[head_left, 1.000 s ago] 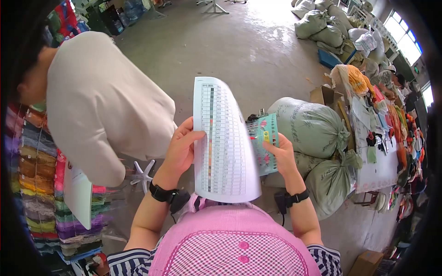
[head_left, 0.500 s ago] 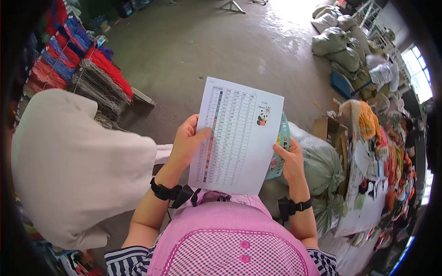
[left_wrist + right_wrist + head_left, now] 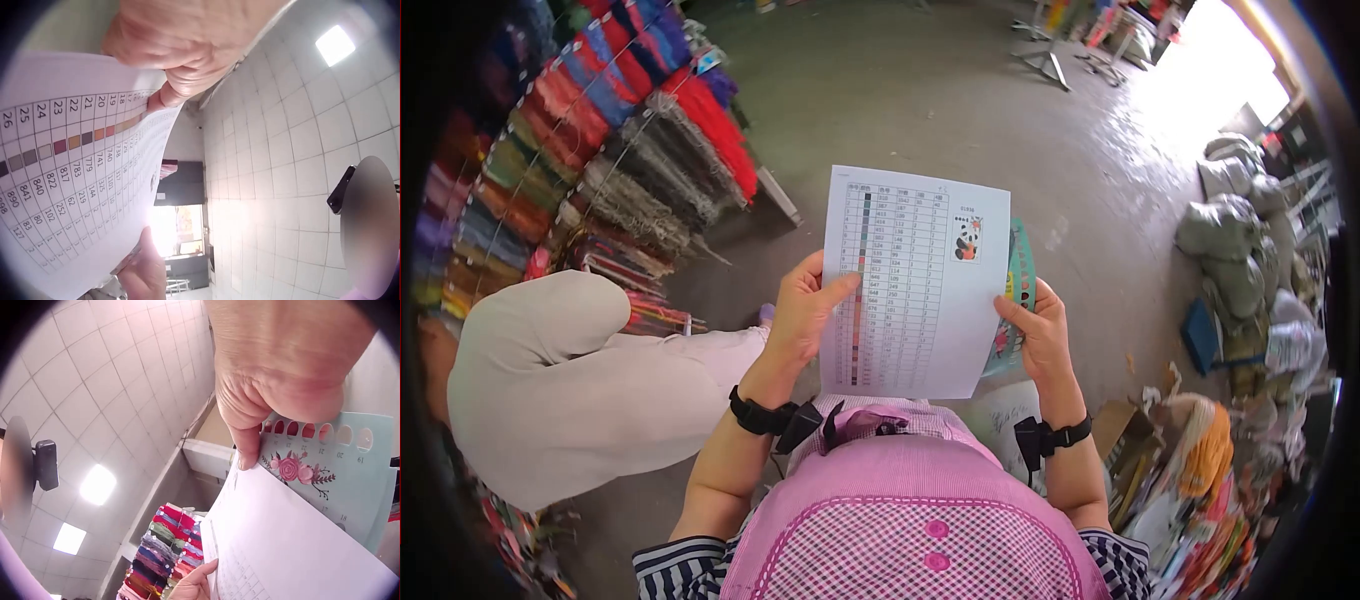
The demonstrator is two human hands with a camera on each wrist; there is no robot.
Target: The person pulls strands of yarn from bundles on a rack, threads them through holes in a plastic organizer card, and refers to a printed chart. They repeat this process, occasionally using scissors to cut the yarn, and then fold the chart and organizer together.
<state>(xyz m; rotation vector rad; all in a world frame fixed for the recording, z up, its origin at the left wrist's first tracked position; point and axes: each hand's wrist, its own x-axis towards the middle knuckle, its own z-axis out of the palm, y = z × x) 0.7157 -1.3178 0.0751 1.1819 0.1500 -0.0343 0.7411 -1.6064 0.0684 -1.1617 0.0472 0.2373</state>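
Note:
A printed paper sheet (image 3: 960, 350) is held up in front of the chest in the head view. It carries a numbered table with a strip of colour swatches and a small panda picture. My left hand (image 3: 803, 310) pinches its left edge, thumb on the front beside the swatches. At the right edge, my right hand (image 3: 1043, 328) grips the sheet together with a teal card (image 3: 1022, 265), thumb on top. That card lies behind the sheet, mostly hidden. The right wrist view shows its numbered holes and printed roses (image 3: 289, 469).
Hanks of coloured thread (image 3: 580, 110) hang on a rack at the left. Close by on the left, a person in beige (image 3: 570, 390) bends over. Stuffed sacks (image 3: 1235, 240) and a blue object (image 3: 1200, 338) stand at right, with a cardboard box (image 3: 1115, 430) nearer.
The sheet has gone from curled to flat, and its panda picture shows. My view has turned left, bringing more thread rack in. Both hands keep their hold.

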